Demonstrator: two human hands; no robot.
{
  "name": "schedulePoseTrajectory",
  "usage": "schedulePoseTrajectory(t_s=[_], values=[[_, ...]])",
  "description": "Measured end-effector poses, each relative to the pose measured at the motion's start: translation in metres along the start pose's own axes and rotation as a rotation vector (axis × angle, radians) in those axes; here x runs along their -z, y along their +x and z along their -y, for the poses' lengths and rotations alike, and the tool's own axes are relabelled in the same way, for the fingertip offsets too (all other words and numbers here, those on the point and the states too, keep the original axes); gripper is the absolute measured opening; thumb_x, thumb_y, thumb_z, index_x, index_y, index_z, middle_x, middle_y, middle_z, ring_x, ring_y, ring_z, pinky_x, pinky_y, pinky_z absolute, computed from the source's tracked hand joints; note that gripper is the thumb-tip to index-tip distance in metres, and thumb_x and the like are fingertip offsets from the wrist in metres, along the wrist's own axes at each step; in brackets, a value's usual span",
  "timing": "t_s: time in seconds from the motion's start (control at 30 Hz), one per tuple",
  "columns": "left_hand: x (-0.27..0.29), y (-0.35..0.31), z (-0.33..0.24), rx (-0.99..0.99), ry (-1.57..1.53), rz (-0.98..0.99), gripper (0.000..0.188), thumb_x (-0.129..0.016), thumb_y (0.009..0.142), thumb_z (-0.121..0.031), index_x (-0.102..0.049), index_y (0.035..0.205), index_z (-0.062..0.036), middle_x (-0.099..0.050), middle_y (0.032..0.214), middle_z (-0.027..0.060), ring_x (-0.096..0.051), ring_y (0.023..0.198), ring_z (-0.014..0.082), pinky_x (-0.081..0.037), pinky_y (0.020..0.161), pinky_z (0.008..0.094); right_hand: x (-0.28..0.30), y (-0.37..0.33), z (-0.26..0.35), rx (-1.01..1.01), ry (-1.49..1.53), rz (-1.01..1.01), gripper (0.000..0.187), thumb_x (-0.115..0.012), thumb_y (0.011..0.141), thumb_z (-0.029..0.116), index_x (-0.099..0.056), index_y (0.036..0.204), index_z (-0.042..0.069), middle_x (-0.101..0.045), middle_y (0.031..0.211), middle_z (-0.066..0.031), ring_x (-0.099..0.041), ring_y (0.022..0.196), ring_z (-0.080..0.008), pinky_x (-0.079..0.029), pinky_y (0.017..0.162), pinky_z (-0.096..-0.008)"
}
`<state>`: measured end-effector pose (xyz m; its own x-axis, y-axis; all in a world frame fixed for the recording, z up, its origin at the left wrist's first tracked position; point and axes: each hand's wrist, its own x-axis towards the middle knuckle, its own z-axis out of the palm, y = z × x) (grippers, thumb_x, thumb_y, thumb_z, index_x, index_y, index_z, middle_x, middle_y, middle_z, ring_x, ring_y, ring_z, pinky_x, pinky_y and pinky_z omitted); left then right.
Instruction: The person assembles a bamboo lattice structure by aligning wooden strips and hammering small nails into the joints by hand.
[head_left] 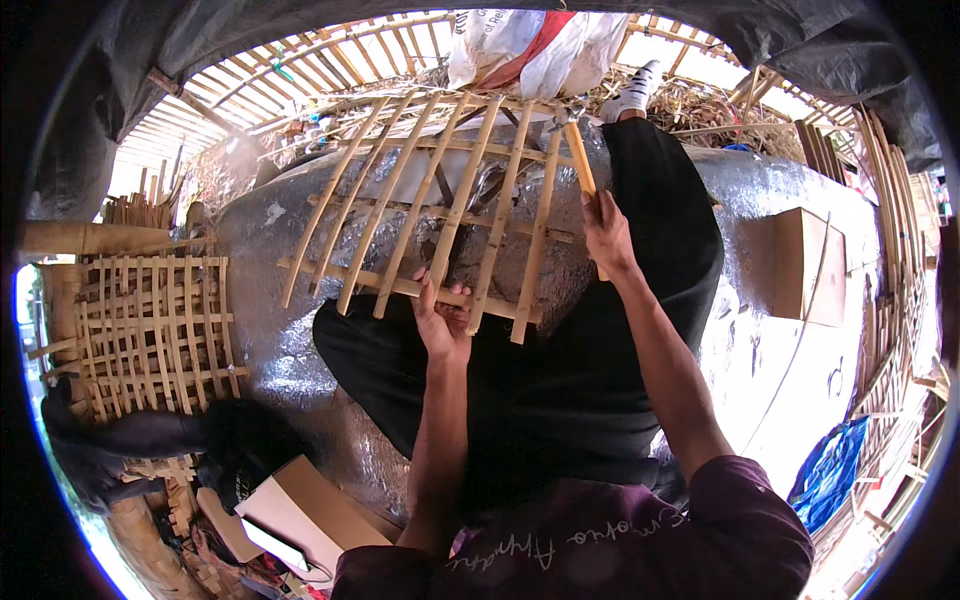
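A lattice of split bamboo slats [464, 200] lies tilted in front of me, its near edge over my lap. Several long slats run lengthwise across a few crosspieces. My left hand [443, 322] grips the nearest crosspiece, fingers curled around it between two slats. In my right hand [608, 235] is a hammer [580, 155], held by its light wooden handle. Its metal head points away from me, just past the lattice's far right corner. Black cloth [660, 220] covers my legs, and one foot in a striped sock [633, 92] stretches out beyond the lattice.
Silvery sheeting [270, 340] covers the floor around me. A cardboard box [808, 265] stands to the right, with a blue plastic sheet [830, 470] nearer. At left are a bamboo panel [155, 320] and an opened carton [310, 515]. A white-and-red sack [540, 50] and straw lie ahead.
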<state>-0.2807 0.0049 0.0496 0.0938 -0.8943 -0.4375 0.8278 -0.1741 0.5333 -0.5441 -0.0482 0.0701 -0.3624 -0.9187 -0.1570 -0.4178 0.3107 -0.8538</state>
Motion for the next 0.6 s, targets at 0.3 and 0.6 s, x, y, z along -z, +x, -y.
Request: schedulePoseTrajectory(t_s=[0.3, 0.6], values=[[0.0, 0.022, -0.066, -0.073, 0.235, -0.123, 0.044, -0.054, 0.098, -0.031, -0.044, 0.137, -0.013, -0.062, 0.106, 0.0085, -0.051, 0.072, 0.0139, -0.048, 0.066, 0.0297, -0.005, -0.018, -0.002, -0.207, 0.407, 0.069, 0.032, -0.048, 0.1, 0.038, -0.048, 0.1, 0.006, -0.046, 0.07, -0.001, -0.046, 0.055, -0.0099, -0.04, 0.048, -0.0275], [0.08, 0.104, -0.173, 0.172, 0.472, -0.051, 0.031, -0.054, 0.098, -0.034, -0.061, 0.103, -0.0038, -0.068, 0.085, 0.0095, -0.055, 0.06, 0.0144, -0.051, 0.061, 0.0258, -0.052, -0.014, -0.017, 0.045, 0.321, -0.003, 0.034, -0.052, 0.099, 0.038, -0.052, 0.102, 0.004, -0.052, 0.073, -0.0023, -0.049, 0.059, -0.0094, -0.043, 0.053, -0.0284]])
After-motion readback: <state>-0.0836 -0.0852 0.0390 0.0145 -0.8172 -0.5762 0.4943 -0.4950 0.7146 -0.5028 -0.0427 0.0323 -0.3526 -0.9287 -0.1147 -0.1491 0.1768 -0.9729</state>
